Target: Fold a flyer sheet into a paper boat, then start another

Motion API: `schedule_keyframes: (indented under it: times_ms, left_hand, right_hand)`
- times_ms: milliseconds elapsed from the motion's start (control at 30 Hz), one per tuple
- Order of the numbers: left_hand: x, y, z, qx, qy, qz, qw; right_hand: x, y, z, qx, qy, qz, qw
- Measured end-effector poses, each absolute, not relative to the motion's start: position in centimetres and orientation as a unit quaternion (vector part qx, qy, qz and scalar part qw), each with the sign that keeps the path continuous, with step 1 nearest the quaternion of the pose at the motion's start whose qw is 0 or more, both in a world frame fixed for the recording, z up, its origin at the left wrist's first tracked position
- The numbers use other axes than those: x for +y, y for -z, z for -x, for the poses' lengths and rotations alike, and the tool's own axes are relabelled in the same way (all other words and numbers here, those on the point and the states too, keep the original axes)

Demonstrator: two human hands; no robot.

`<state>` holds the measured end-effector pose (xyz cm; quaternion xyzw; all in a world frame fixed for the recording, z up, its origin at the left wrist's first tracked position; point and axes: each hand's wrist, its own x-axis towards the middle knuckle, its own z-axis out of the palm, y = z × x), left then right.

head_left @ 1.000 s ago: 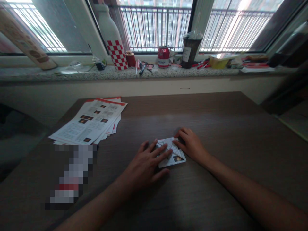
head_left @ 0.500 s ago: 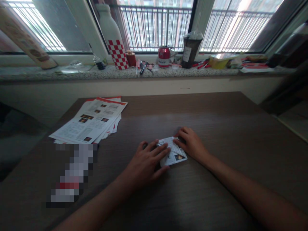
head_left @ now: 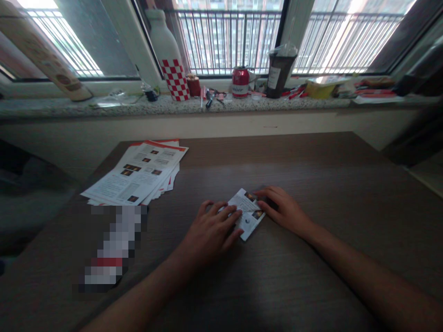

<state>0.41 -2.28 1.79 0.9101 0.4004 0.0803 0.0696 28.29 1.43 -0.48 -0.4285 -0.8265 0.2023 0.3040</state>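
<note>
A small folded sheet of printed paper (head_left: 249, 217) lies on the brown table, turned so a corner points toward me. A crease runs across it, and small dark pictures show near its right side. My left hand (head_left: 216, 226) rests flat over the paper's left part, fingers spread. At the right corner, my right hand (head_left: 282, 207) has its thumb and fingers closed around the paper's edge. The fingertips' exact grip is partly hidden.
A stack of printed sheets (head_left: 138, 170) lies at the table's back left, with a blurred-out object (head_left: 114, 249) in front of it. On the windowsill stand a checkered bottle (head_left: 175, 76), a red can (head_left: 240, 83), a dark drink cup (head_left: 278, 74) and small clutter.
The folded paper has turned under my hands, so a corner now points toward me. My right hand has shifted slightly down along its edge. The whole view has moved a little.
</note>
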Motion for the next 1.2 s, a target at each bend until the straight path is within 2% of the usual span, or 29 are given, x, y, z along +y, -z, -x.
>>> schedule_keyframes:
  times_ms: [300,567,1200]
  left_hand:
    - [-1.1,-1.2,0.4,0.411,-0.089,-0.906,0.037]
    - [-0.6,-0.8,1.1,0.386,-0.064,-0.919,0.046]
    - [-0.2,-1.6,2.3,0.336,-0.054,-0.937,0.073]
  right_hand:
    - [1.0,0.8,-28.4,-0.887,-0.163,0.338,0.270]
    - [1.0,0.9,-28.6,-0.901,-0.134,0.319,0.263]
    - [0.9,-0.5,-29.4,-0.936,-0.170,0.242,0.189]
